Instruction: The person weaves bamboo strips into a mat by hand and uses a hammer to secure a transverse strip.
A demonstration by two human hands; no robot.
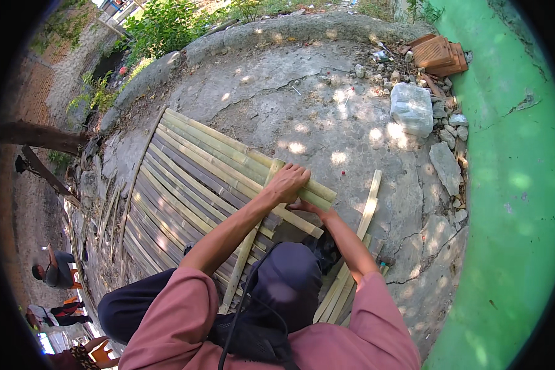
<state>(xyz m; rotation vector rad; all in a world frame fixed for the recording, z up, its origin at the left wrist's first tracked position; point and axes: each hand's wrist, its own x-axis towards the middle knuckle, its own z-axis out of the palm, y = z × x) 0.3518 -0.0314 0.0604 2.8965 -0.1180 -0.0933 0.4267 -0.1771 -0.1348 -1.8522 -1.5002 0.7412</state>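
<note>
I judge the slats [188, 188] light, stiff, best held beside the crosspiece [243, 256], where left fingers [301, 175] curl closed round them; right hand [311, 208], I cannot tell.

From where I stand, I can't make out any readable text, label, brand, number or sign.
</note>
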